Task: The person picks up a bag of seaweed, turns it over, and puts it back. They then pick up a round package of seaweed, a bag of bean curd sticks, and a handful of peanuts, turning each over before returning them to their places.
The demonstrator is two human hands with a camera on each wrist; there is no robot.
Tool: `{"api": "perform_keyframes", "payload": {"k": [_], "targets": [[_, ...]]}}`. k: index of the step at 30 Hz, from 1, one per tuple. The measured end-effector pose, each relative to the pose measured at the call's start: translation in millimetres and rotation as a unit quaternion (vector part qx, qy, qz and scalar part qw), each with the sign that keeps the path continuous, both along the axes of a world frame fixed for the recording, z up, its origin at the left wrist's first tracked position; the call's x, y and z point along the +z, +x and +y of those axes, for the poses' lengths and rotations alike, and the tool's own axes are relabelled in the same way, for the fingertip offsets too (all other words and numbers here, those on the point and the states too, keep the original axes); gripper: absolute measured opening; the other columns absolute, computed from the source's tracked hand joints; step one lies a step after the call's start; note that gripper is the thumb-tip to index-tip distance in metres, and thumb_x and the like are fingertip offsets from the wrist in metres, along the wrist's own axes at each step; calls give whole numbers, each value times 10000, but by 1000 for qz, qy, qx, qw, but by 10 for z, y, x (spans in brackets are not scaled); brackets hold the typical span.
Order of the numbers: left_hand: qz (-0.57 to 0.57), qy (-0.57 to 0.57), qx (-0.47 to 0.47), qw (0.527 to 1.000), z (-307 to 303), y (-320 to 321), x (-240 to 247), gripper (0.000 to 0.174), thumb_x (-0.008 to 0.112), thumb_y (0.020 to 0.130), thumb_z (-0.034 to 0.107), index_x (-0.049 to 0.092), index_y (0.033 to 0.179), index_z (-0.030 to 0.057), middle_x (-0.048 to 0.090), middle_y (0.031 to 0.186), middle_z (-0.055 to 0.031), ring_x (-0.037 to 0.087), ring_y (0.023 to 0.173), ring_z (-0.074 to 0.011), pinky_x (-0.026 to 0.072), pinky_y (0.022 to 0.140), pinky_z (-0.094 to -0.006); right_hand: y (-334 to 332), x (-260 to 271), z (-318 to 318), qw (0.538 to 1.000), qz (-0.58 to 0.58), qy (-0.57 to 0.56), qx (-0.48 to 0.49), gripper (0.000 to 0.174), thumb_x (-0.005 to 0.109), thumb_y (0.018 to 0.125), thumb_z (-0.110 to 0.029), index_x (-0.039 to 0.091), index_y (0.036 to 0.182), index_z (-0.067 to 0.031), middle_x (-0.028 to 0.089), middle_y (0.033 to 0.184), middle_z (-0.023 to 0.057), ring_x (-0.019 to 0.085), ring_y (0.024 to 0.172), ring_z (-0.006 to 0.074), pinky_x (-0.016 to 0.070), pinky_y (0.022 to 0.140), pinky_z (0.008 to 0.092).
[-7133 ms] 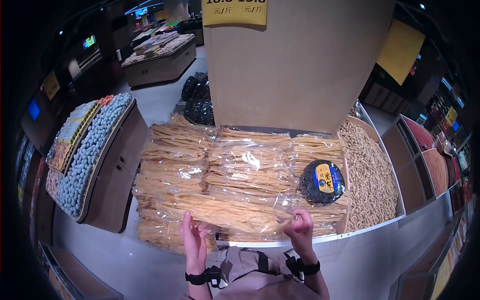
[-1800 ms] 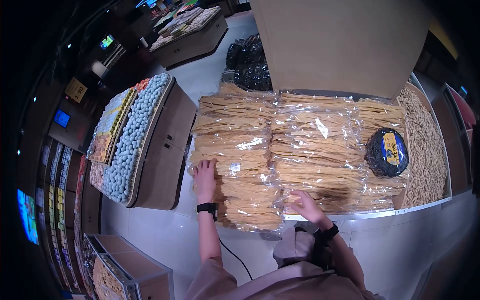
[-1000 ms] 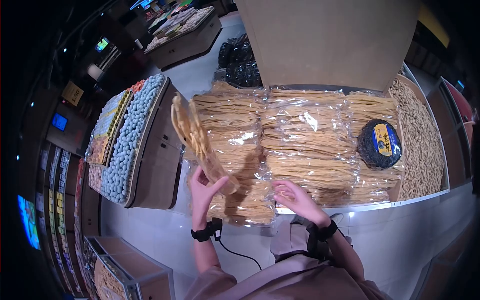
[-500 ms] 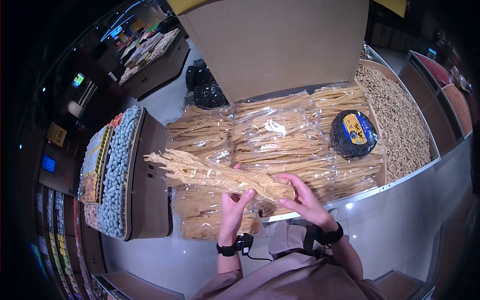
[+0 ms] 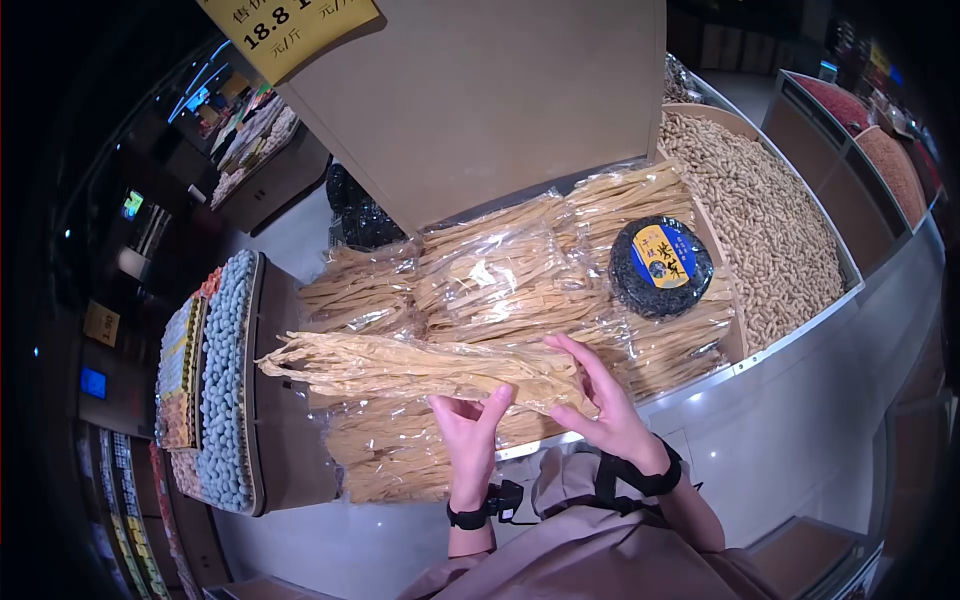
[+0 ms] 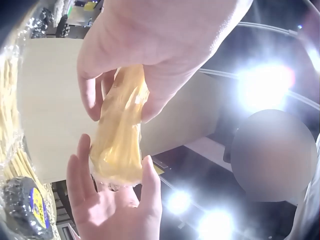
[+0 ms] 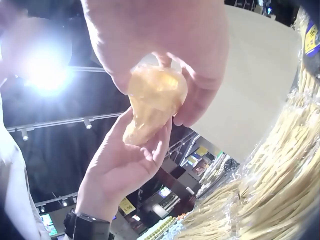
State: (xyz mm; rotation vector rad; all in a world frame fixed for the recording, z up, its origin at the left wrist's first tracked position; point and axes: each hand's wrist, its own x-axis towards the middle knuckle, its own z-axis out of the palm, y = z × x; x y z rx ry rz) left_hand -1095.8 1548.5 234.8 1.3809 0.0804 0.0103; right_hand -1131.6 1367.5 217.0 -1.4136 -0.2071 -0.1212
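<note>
A clear-wrapped pack of dried tofu sticks is held up over the display, lying crosswise with its frayed end to the left. My left hand grips it from below near its right part, thumb on the near side. Around the pack's rounded right end curl the thumb and fingers of my right hand. In the left wrist view, the pack runs from the left hand to the right hand. The right wrist view shows the wrapped end between the right hand's thumb and fingers.
More tofu-stick packs lie in rows beneath. A round black seaweed pack sits on them at right, beside a bin of peanuts. A tall panel stands behind. An egg stand is at left.
The left hand, earlier resting on the left-hand packs, has lifted one pack upright and swung it level to the right. The right hand has come to grip its end. The head view has turned.
</note>
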Motion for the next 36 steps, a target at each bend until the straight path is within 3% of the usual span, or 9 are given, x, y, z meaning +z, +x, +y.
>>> {"api": "perform_keyframes", "payload": {"k": [4,6,7,10,15,20,22,24,36], "targets": [[-61,-3,39,997,-373,-39,201,682,740,848,-1,268,1339,38,497,1261,-156,583,1049,-187,515,881,-325,60,29,-344,984,-105,-107,-96,905,870,725,-299,394,1461,-75,427,1457,153,482,1298,294,435,1045,388],[-68,-8,43,997,-496,-28,107,773,740,851,14,219,1420,60,449,1336,-166,534,1151,-213,494,955,-360,86,-1,-552,951,-215,-169,-145,792,891,691,-286,513,1355,-75,472,1393,152,507,1265,300,460,1016,378],[-72,-2,46,996,-562,-23,75,795,738,853,17,201,1438,58,430,1358,-167,516,1180,-223,481,976,-368,78,52,-626,953,-193,-167,-161,629,907,662,-253,626,1196,-74,529,1321,126,546,1220,278,484,983,377],[-75,3,62,995,-894,-57,151,733,694,877,27,226,1441,52,461,1327,-150,517,1167,-217,465,985,-365,61,193,-942,953,-185,-193,-141,547,903,660,-213,670,1134,-70,575,1261,105,588,1151,262,503,945,360],[-111,-44,59,991,-1493,-95,280,618,625,912,30,271,1418,46,544,1215,-126,540,1119,-189,451,993,-350,27,244,-1353,956,-182,-162,-160,549,901,654,-190,685,1146,-79,597,1213,97,605,1108,249,515,917,349],[-102,32,51,993,-1700,-158,141,550,589,943,49,306,1415,42,584,1102,-87,552,982,-137,452,891,-302,-6,284,-1780,949,-204,-161,-176,523,898,653,-176,704,1130,-82,601,1199,95,608,1093,245,519,910,348],[-83,1,34,996,-1760,-159,81,572,690,906,56,329,1350,49,531,1223,-95,522,1085,-156,436,921,-311,-35,280,-1921,951,-194,-160,-181,524,901,644,-175,709,1122,-81,605,1186,97,614,1078,245,522,904,349],[-104,32,61,992,-1884,-201,56,491,574,966,80,341,1396,34,587,1065,-70,535,927,-110,436,842,-278,-84,286,-2037,951,-192,-163,-181,524,902,640,-174,707,1117,-76,607,1182,99,617,1074,246,525,901,352],[-151,9,58,987,-2259,-477,-26,593,636,922,42,328,1429,22,515,1322,-105,517,1182,-190,410,1021,-347,-198,204,-2421,945,-229,-170,-161,507,891,652,-172,690,1107,-68,580,1235,117,614,1087,258,527,904,358]]}}
